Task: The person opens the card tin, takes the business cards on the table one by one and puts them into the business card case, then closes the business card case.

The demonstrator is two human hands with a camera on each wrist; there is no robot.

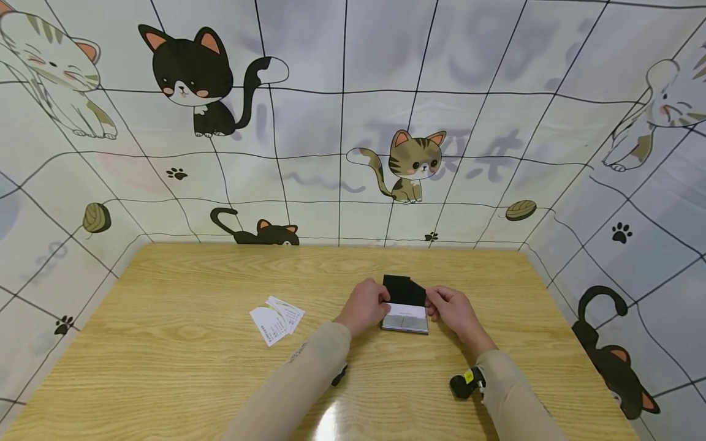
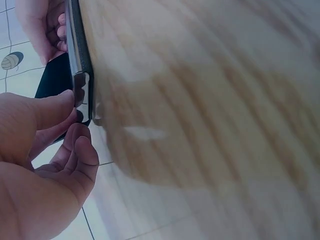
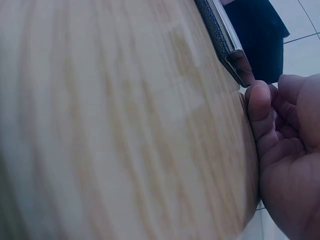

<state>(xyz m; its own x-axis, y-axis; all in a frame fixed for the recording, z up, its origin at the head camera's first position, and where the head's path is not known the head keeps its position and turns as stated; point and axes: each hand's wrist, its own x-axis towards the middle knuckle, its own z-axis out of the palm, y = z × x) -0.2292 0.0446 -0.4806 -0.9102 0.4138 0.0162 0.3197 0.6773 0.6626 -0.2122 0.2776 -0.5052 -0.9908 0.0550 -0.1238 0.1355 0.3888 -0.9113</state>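
A business card case (image 1: 405, 323) lies on the table with its black lid (image 1: 398, 288) raised at the back. White cards (image 1: 407, 310) show inside, above a silvery metal front. At the case's left side my left hand (image 1: 365, 306) grips the edge, its thumb on the metal end in the left wrist view and its fingers curled beside it. My right hand (image 1: 452, 309) pinches the lid's right edge between thumb and forefinger. In the right wrist view, the right fingertips (image 3: 260, 100) sit right at the case's corner, and the other fingers are curled in.
Several white cards (image 1: 270, 324) lie fanned and overlapping on the wooden table (image 1: 182, 367), left of the case. A cloth printed with cats and grid lines (image 1: 309, 122) stands behind the table and along both sides. A black wrist camera (image 1: 464, 384) sits by the right sleeve.
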